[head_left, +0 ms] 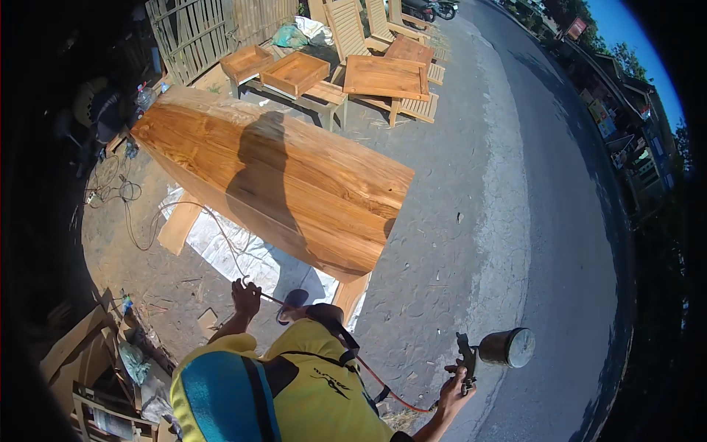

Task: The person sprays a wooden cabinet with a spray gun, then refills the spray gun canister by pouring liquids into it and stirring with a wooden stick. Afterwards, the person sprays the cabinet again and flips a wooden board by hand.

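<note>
My right hand (457,394), out to the right by the road's edge, is closed round the handle of a spray gun (467,361). The gun's round metal paint cup (508,348) points away to the right. At the near side of the large wooden tabletop, my left hand (246,297) grips a thin reddish air hose (271,298). This hose passes across my body and comes up to the right hand at the gun. The tabletop (324,191) has a glossy orange-brown grain, and my shadow falls across its middle.
White sheeting (221,239) and wood boards (179,227) lie under the tabletop. Behind it stand a bench with wooden drawers (294,74) and slatted chairs (346,29). Scrap wood (81,346) is piled at lower left. A paved road (574,221) runs along the right.
</note>
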Action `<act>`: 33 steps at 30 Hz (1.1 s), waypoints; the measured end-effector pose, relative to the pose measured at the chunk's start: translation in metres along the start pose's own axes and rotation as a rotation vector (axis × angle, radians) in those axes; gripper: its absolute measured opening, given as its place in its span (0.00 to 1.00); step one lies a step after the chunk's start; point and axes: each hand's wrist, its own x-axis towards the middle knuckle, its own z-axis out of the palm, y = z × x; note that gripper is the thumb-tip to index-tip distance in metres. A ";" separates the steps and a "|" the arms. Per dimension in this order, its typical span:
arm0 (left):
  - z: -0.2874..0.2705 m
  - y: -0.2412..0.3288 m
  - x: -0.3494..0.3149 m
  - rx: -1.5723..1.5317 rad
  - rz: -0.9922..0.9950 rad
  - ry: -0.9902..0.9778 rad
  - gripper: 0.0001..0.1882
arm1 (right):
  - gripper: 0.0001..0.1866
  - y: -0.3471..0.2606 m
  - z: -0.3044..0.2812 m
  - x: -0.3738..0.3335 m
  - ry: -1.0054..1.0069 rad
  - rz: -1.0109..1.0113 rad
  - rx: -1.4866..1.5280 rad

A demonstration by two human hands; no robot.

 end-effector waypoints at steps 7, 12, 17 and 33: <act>-0.010 -0.037 -0.026 -1.729 -0.706 0.419 0.14 | 0.34 -0.033 -0.015 0.145 -0.063 -0.075 0.096; -0.124 -0.103 0.031 -2.225 -0.580 0.921 0.23 | 0.33 -0.053 -0.013 0.249 -0.144 -0.169 0.100; -0.242 -0.077 0.084 -1.879 -0.229 1.074 0.13 | 0.36 -0.048 0.003 0.347 -0.279 -0.159 0.212; -0.500 0.244 0.291 -1.727 0.617 1.096 0.19 | 0.42 -0.166 0.133 0.628 -0.698 -0.274 0.375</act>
